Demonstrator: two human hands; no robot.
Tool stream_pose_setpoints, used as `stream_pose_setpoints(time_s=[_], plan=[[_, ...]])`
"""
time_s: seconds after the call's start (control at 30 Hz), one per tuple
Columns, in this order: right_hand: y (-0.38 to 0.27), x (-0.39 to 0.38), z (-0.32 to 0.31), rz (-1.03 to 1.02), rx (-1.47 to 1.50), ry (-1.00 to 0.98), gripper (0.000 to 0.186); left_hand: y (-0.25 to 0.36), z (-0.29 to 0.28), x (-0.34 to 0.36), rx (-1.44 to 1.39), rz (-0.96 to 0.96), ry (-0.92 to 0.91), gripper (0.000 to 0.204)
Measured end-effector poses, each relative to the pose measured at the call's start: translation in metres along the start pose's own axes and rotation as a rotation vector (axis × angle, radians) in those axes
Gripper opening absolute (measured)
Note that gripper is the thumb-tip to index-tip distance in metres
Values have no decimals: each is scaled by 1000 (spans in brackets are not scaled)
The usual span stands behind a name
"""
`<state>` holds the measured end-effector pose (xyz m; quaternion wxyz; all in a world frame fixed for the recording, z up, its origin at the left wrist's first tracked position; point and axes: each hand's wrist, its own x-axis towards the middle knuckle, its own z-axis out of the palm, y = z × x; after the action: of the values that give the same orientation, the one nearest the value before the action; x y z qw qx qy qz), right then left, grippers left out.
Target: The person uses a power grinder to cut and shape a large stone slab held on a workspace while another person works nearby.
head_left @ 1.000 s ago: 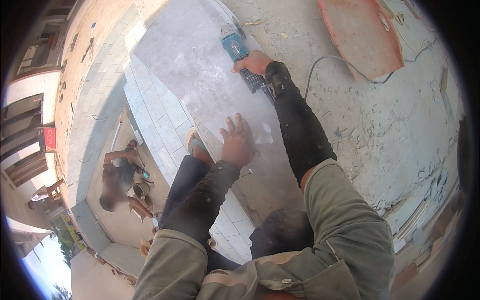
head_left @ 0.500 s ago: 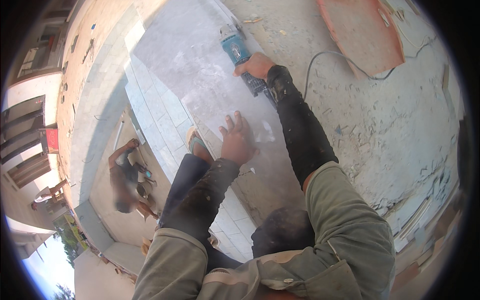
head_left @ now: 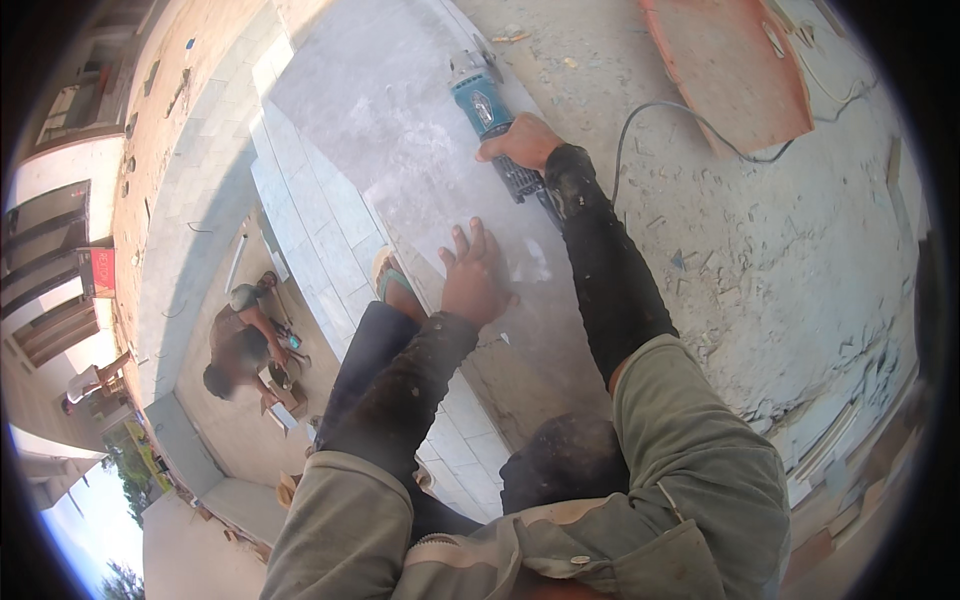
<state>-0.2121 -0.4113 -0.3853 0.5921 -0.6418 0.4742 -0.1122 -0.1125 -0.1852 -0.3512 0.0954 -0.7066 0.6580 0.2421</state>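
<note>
Left hand pressed flat, fingers spread, pinning grey stone slab steady while right hand stays clamped round blue angle grinder body to guide it

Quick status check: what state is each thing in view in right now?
Angle grinder: gripped by the right hand, resting on the slab.
Grey stone slab: lying flat, dusty.
Left hand: pressed flat on the slab, fingers spread.
Power cord: slack, looped on the ground.

Grinder on the slab

My right hand grips the blue angle grinder; my left hand presses flat on the grey stone slab.
</note>
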Motion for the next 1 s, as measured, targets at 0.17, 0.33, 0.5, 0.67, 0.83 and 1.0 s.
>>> stream_pose_setpoints(time_s=[0.17,0.33,0.5,0.67,0.83,1.0], plan=[[5,-1,6,4,31,8,56,-2,-1,0,6,-1,3,114],[13,0,6,-4,70,9,56,1,-2,0,35,22,9,107],[4,0,3,14,68,21,56,-1,-2,0,32,19,2,107],[-3,10,1,48,122,11,51,-3,3,0,36,14,11,108],[-3,17,0,47,137,11,49,-3,3,1,37,20,11,109],[0,21,1,41,178,-21,45,-2,1,0,44,8,10,108]])
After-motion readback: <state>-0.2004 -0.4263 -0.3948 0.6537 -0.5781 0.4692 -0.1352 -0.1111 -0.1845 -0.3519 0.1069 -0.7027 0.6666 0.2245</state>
